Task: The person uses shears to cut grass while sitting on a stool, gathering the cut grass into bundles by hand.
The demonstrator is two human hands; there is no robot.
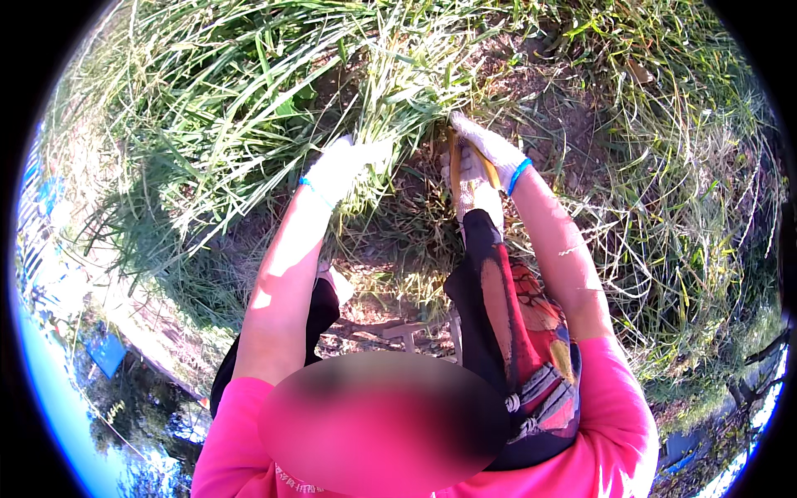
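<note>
My left hand, in a white knit glove with a blue cuff, is closed around a bunch of long green grass. The blades fan out above and below the fingers. My right hand, gloved the same way, reaches low to the ground at the right of the bunch. Its fingertips are close to the grass base, and its palm side is hidden. Just beneath it is my right foot, with tan strap-like strips beside the hand. Whether the right hand holds anything is unclear.
Tall grass leans over at the left, and drier, tangled grass spreads at the right. Bare soil shows beyond my right hand. Pale bars lie low between my legs. My left foot is behind my left forearm.
</note>
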